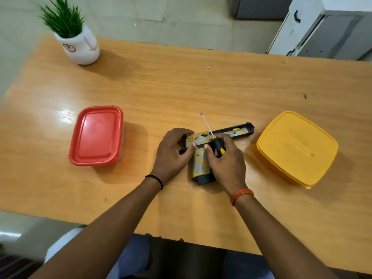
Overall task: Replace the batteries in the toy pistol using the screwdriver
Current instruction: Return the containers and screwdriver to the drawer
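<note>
Yellow-and-black toy pistol [201, 158]; red lid [96, 135], yellow box [298, 148]

Toy pistol [199, 164] middle under hands

Bright, even indoor light, with white glare on the wooden table [181, 87] beside the red container [95, 135]. Soft shadows fall rightward. Wide-angle distortion bends the edges, which look slightly soft.

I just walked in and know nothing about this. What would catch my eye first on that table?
Two hands at the table's near middle: the left hand and the right hand both grip a yellow-and-black toy pistol, the right also holding a screwdriver whose tip points away. A red-lidded box sits to the left, a yellow box to the right, a potted plant at the far left corner.
</note>
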